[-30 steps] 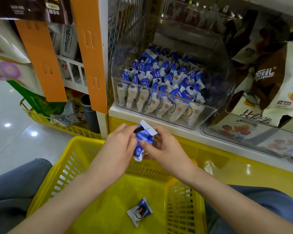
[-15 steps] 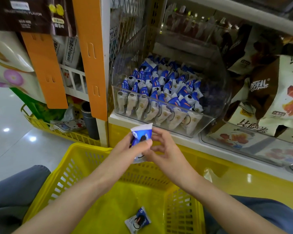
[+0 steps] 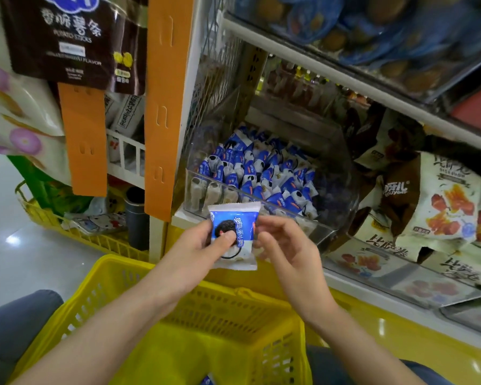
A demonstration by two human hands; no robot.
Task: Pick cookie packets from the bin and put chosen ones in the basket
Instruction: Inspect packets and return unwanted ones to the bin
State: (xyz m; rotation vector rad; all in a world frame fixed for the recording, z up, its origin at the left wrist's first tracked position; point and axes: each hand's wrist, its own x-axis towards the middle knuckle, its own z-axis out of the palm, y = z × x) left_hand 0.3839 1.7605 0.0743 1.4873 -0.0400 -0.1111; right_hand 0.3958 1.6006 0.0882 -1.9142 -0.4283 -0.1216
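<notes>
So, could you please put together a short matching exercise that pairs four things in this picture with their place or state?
Things:
1. cookie packet
2. basket
3. bin
4. wide orange strip

Places or states:
A. yellow, lowest in the view
B. hangs upright, left of the bin
C. pinched by the left hand, printed face to the camera
D. clear, holds many blue and white packets

Pairs: 1-C, 2-A, 3-D, 4-B
</notes>
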